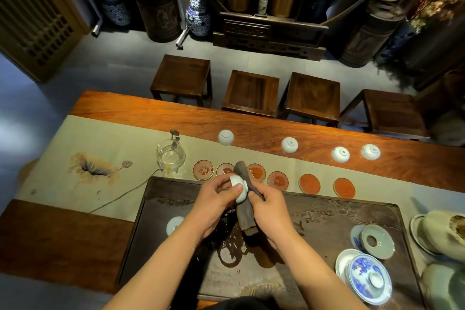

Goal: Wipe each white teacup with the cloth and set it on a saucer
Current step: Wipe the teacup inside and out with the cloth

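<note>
My left hand (pixel 214 199) grips a white teacup (pixel 239 187) tipped on its side above the dark tea tray (pixel 327 214). My right hand (pixel 269 209) holds a dark grey cloth (pixel 245 214) pressed against the cup; the cloth hangs down between my hands. Several round reddish saucers (pixel 309 183) lie in a row just beyond the tray, all bare; one is partly hidden by the cloth. Several white teacups (pixel 289 145) stand upside down in a line farther back. Another pale cup (pixel 174 224) sits on the tray's left part, half hidden by my left forearm.
A glass pitcher (pixel 171 156) stands left of the saucers on the beige runner (pixel 113 138). Blue-and-white lidded bowls (pixel 370 277) and a celadon lid (pixel 377 241) fill the tray's right end. Pale vessels (pixel 442 231) sit at the far right. Wooden stools (pixel 251 90) line the table's far side.
</note>
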